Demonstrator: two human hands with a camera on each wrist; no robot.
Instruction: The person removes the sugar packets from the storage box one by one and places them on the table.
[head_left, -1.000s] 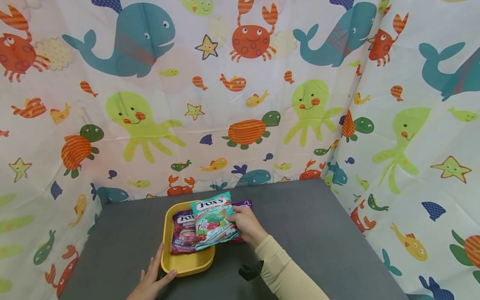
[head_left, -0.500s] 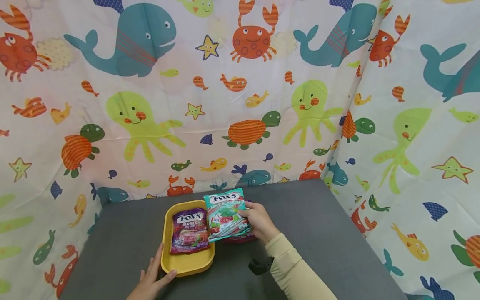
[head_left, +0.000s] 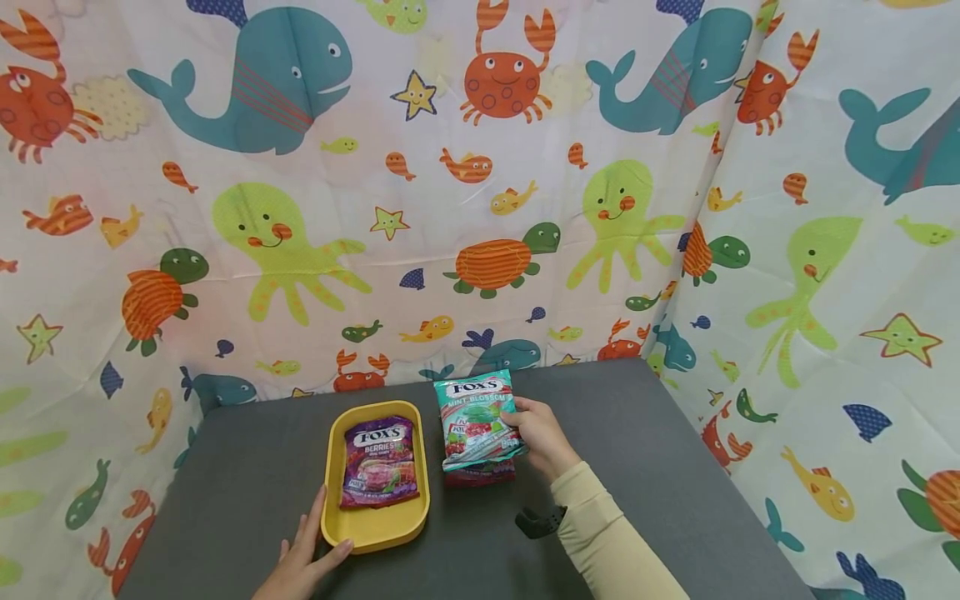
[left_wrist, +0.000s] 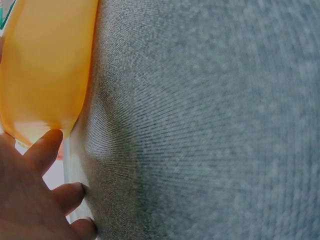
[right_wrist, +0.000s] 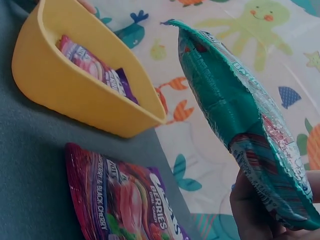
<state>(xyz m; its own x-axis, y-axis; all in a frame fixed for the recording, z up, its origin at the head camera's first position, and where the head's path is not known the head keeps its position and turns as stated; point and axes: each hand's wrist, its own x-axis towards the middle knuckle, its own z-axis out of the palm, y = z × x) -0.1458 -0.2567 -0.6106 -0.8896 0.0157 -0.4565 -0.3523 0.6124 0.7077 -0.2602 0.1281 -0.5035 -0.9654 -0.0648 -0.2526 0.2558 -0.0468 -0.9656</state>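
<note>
My right hand (head_left: 542, 435) pinches the right edge of a teal bag of mint candy (head_left: 477, 417), lifted off the table. Under it a purple bag of berries candy (right_wrist: 125, 200) lies on the table, mostly hidden in the head view. Left of that stands a yellow tub (head_left: 375, 533) with another purple berries candy bag (head_left: 380, 462) lying in it. My left hand (head_left: 302, 558) rests against the tub's near left corner, thumb and fingers spread along the outside wall. In the left wrist view, a fingertip (left_wrist: 52, 136) touches the tub's side.
The dark grey table (head_left: 637, 475) reaches back to a curtain (head_left: 420, 250) printed with sea animals, which also runs along the right and left sides. A black strap device (head_left: 540, 522) is on my right wrist, beside the pale sleeve (head_left: 607, 533).
My right hand has carried the mint candy bag rightward and slightly back, from over the tub to over the loose berries candy bag. The tub's berries bag is uncovered. My left hand stays put.
</note>
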